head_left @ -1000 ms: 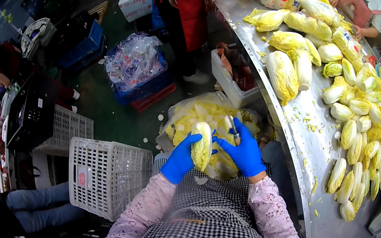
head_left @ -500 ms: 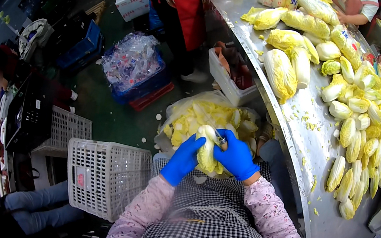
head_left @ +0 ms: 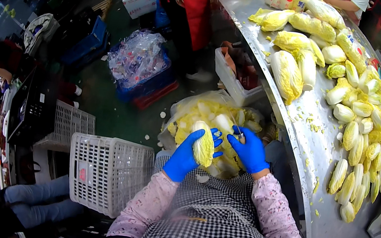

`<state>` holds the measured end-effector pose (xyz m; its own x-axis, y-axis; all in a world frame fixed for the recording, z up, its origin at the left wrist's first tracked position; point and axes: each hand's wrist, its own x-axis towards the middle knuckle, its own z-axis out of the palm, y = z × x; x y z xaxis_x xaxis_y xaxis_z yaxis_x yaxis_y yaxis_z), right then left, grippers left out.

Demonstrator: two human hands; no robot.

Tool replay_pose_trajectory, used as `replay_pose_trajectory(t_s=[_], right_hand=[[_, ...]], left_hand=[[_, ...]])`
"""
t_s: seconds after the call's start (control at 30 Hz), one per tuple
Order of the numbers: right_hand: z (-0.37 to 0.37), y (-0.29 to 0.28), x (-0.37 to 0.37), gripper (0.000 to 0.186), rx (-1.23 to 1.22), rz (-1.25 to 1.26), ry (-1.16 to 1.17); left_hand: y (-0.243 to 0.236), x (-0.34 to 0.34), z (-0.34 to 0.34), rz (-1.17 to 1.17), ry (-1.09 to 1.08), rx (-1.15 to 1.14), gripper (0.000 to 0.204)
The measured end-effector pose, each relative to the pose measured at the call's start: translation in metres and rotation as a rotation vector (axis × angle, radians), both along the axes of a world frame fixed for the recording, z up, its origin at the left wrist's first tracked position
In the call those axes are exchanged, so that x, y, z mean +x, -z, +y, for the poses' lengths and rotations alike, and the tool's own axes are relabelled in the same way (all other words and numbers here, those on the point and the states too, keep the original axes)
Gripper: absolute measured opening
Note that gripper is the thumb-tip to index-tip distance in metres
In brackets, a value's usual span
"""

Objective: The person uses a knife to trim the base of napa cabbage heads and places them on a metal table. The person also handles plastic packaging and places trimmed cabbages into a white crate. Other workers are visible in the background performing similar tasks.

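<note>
My left hand (head_left: 185, 153), in a blue glove, holds a small pale-yellow napa cabbage (head_left: 203, 147) upright, its white base at the top. To the right, my right hand (head_left: 249, 151), also gloved in blue, is closed around a small knife (head_left: 241, 136), of which a short piece shows at the fingers; the rest is hidden. The two hands are apart. Beneath them lies a clear plastic bag (head_left: 174, 116) full of loose yellow and white cabbage leaves (head_left: 202, 107).
On my right curves a metal table (head_left: 294, 159) with whole cabbages (head_left: 285, 77) and a pile of smaller ones (head_left: 364, 148). A white plastic crate (head_left: 108, 173) stands at my left. Farther off are a blue bin of plastic wrap (head_left: 139, 62), a white tub (head_left: 236, 84) and several people.
My right hand has drawn away from the cabbage to the right with the knife. The cabbage looks slimmer, and a white piece now shows above the bag. The view has shifted slightly.
</note>
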<state>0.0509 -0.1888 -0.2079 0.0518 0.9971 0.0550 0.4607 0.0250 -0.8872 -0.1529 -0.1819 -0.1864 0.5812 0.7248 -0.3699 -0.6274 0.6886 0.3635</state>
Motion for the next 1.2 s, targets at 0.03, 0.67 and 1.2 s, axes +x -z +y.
replay_pose_trajectory(t_s=[0.03, 0.67, 1.2], right_hand=[[-0.008, -0.028, -0.009, 0.053, -0.260, 0.213, -0.027], [-0.025, -0.061, -0.031, 0.032, -0.089, 0.006, -0.099], [-0.010, -0.051, -0.012, 0.039, 0.082, 0.098, -0.209]], left_hand=[[0.000, 0.004, 0.000, -0.011, -0.037, -0.030, 0.053], [-0.012, 0.004, -0.003, 0.394, 0.107, 0.122, 0.039], [0.005, 0.002, -0.012, 1.336, 0.194, 0.922, 0.047]])
